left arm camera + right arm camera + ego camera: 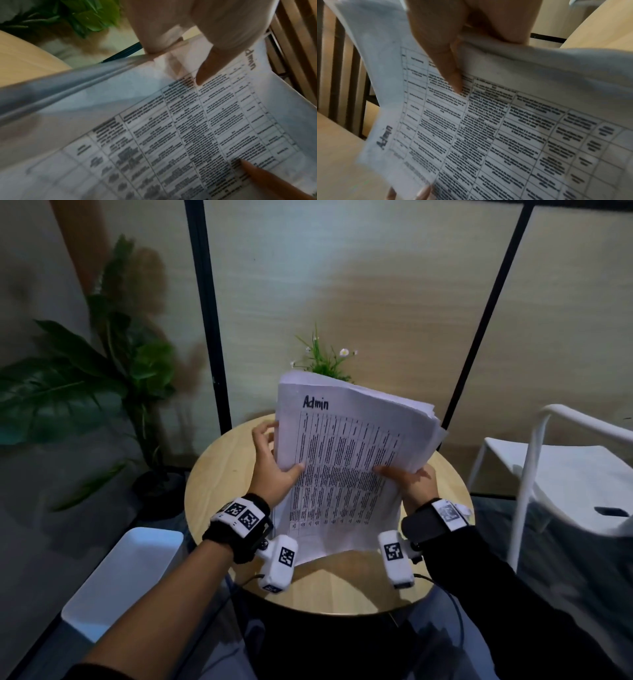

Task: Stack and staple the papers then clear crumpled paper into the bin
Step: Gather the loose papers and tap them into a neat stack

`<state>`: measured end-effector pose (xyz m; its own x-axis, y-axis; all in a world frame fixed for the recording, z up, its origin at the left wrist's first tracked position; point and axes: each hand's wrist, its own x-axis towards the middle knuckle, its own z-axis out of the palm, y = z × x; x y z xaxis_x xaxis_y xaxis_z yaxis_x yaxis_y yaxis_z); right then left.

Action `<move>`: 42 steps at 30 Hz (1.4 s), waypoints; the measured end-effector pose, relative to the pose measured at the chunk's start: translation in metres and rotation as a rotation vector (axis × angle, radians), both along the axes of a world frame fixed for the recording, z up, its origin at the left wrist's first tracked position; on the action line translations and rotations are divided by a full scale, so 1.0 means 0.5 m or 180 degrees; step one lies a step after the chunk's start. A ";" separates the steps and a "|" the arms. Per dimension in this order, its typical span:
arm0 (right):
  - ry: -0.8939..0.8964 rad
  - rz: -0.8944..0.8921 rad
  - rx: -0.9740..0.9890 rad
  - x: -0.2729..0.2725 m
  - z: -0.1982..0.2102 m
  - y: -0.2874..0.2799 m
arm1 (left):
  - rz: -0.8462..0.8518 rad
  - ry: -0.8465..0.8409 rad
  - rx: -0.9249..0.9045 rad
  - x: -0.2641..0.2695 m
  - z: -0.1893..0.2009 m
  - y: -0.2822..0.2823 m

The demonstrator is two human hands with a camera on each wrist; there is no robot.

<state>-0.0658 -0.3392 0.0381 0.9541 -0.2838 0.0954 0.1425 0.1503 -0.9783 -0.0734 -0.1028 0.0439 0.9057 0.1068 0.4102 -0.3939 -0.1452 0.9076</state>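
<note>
A stack of printed papers [342,460], its top sheet a table headed "Admin", stands on its lower edge on the round wooden table [219,474], tilted back. My left hand [274,470] grips its left edge, thumb on the front and fingers behind. My right hand [407,479] grips the right edge the same way. In the left wrist view the thumb [205,73] presses the papers [188,128]. In the right wrist view the thumb [452,77] lies on the papers [488,128]. No stapler or crumpled paper shows.
A small flowering plant [325,361] stands behind the papers on the table. A white bin [126,577] sits on the floor at the left. A white chair [561,470] stands at the right. A large leafy plant [102,378] fills the left corner.
</note>
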 end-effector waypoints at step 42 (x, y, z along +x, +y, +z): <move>-0.0234 0.0341 -0.0433 0.023 0.016 -0.011 | -0.0413 0.0478 -0.0431 0.006 0.000 0.016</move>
<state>-0.0542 -0.3447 0.0462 0.9672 -0.1607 0.1965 0.2046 0.0355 -0.9782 -0.0706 -0.0948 0.0440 0.9652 0.0305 0.2598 -0.2606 0.0248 0.9651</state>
